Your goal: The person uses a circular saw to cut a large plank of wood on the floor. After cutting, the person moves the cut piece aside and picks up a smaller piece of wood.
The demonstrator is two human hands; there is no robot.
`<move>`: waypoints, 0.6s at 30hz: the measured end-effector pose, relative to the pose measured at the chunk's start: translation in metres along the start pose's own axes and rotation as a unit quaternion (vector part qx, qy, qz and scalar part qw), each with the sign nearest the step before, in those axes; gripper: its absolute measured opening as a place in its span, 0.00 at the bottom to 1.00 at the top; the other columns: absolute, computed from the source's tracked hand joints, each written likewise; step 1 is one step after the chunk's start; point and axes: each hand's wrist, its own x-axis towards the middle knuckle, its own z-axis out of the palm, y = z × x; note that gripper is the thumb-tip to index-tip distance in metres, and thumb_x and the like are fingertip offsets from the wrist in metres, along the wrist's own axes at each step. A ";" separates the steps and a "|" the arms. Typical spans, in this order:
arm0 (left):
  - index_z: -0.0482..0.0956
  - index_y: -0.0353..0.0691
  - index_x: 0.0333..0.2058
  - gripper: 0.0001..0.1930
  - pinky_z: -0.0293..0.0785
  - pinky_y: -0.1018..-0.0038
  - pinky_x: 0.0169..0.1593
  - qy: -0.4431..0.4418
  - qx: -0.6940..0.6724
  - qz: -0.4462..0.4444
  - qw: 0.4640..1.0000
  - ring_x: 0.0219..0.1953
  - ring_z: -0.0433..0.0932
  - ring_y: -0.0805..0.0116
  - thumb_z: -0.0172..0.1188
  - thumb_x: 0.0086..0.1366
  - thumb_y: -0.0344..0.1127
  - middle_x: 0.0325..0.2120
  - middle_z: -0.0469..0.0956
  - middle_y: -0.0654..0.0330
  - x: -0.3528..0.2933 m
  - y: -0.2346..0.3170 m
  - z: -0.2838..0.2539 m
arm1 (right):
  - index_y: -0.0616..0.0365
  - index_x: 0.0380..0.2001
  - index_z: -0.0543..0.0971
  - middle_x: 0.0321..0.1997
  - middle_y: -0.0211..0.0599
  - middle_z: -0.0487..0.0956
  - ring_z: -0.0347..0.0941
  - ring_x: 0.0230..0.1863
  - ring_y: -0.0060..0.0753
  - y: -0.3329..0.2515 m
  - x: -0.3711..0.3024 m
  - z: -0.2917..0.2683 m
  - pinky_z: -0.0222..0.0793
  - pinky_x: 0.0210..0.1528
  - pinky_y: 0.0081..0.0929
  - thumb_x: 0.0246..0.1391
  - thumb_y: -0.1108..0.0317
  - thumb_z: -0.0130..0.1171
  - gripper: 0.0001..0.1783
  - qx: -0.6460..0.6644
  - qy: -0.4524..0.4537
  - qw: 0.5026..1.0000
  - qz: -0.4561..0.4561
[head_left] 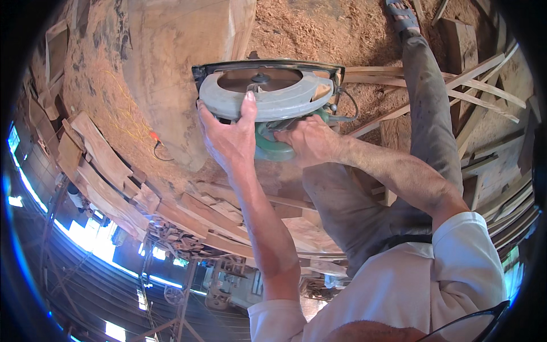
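A circular saw [268, 105] with a grey blade guard and a green body is in front of me, tipped so its round blade [228, 80] shows through the guard's opening. My right hand [310, 139] is wrapped round the green rear handle [273, 149]. With my left hand [232, 134] I grip the grey guard at its left side, the thumb lying up over it near the blade's hub and the fingers at the edge. The saw's dark base plate [268, 62] runs along its far side. Beneath and beyond it lies a wide wooden slab [165, 68].
Sawdust and shavings [319, 34] cover the ground. Long wooden strips [484, 74] cross at the right, beside my outstretched leg [430, 102] and sandalled foot [404, 20]. Stacked timber offcuts [102, 148] line the left. A yellow cord [122, 108] with an orange end lies near the slab.
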 end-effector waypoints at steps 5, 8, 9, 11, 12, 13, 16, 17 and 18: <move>0.70 0.23 0.68 0.50 0.76 0.55 0.65 0.023 0.021 0.018 0.999 0.62 0.79 0.41 0.78 0.59 0.57 0.61 0.77 0.35 0.007 -0.005 0.007 | 0.41 0.66 0.82 0.33 0.52 0.88 0.88 0.38 0.56 0.005 0.007 -0.001 0.78 0.50 0.49 0.48 0.58 0.71 0.37 0.010 0.013 1.000 -0.010; 0.70 0.23 0.68 0.50 0.75 0.55 0.65 0.028 0.035 0.010 0.999 0.63 0.79 0.42 0.78 0.59 0.57 0.62 0.77 0.35 0.006 -0.004 0.009 | 0.41 0.65 0.82 0.32 0.52 0.88 0.88 0.37 0.55 0.002 0.008 -0.007 0.78 0.50 0.50 0.48 0.58 0.70 0.37 0.000 -0.022 1.000 0.011; 0.70 0.23 0.68 0.50 0.75 0.55 0.66 0.029 0.036 0.007 0.999 0.63 0.79 0.42 0.78 0.59 0.57 0.62 0.77 0.35 0.005 -0.003 0.009 | 0.42 0.65 0.83 0.31 0.52 0.88 0.88 0.36 0.55 0.002 0.008 -0.008 0.78 0.49 0.50 0.48 0.58 0.70 0.36 -0.001 -0.018 1.000 0.010; 0.70 0.22 0.68 0.51 0.74 0.55 0.66 0.017 0.015 0.007 1.000 0.64 0.78 0.42 0.77 0.59 0.57 0.62 0.76 0.34 0.006 -0.002 0.009 | 0.44 0.63 0.83 0.30 0.52 0.88 0.88 0.35 0.55 0.001 0.005 -0.010 0.79 0.48 0.50 0.48 0.58 0.70 0.35 -0.001 -0.009 1.000 0.009; 0.69 0.22 0.68 0.51 0.74 0.55 0.66 0.010 0.006 0.005 1.000 0.64 0.78 0.42 0.77 0.59 0.57 0.63 0.76 0.34 0.006 -0.003 0.008 | 0.45 0.62 0.83 0.30 0.52 0.88 0.88 0.34 0.56 0.003 0.006 -0.009 0.79 0.47 0.50 0.48 0.57 0.70 0.34 -0.003 -0.003 1.000 0.003; 0.69 0.22 0.68 0.51 0.74 0.55 0.66 0.012 0.004 0.005 1.000 0.64 0.78 0.42 0.77 0.59 0.57 0.63 0.76 0.34 0.006 -0.003 0.008 | 0.46 0.61 0.84 0.30 0.52 0.87 0.88 0.34 0.56 0.004 0.006 -0.006 0.80 0.47 0.50 0.49 0.57 0.70 0.33 -0.006 0.004 1.000 -0.003; 0.70 0.22 0.68 0.50 0.75 0.55 0.65 0.018 0.000 0.004 1.000 0.64 0.79 0.42 0.78 0.59 0.56 0.62 0.77 0.34 0.005 -0.003 0.008 | 0.49 0.58 0.84 0.29 0.52 0.87 0.88 0.33 0.56 0.005 0.006 -0.006 0.80 0.45 0.51 0.49 0.57 0.69 0.30 -0.009 0.014 1.000 -0.012; 0.70 0.22 0.68 0.50 0.75 0.55 0.65 0.022 0.003 0.004 1.000 0.63 0.79 0.42 0.78 0.59 0.56 0.62 0.77 0.35 0.004 -0.003 0.008 | 0.49 0.57 0.84 0.29 0.52 0.87 0.88 0.34 0.56 0.004 0.006 -0.007 0.80 0.45 0.51 0.49 0.57 0.69 0.29 -0.009 0.015 1.000 -0.014; 0.70 0.22 0.67 0.49 0.75 0.55 0.65 0.027 0.005 0.004 1.000 0.63 0.79 0.42 0.78 0.59 0.56 0.61 0.78 0.35 0.004 -0.003 0.007 | 0.50 0.57 0.85 0.29 0.52 0.87 0.88 0.34 0.57 0.004 0.007 -0.008 0.80 0.45 0.52 0.49 0.57 0.69 0.29 -0.007 0.007 1.000 -0.008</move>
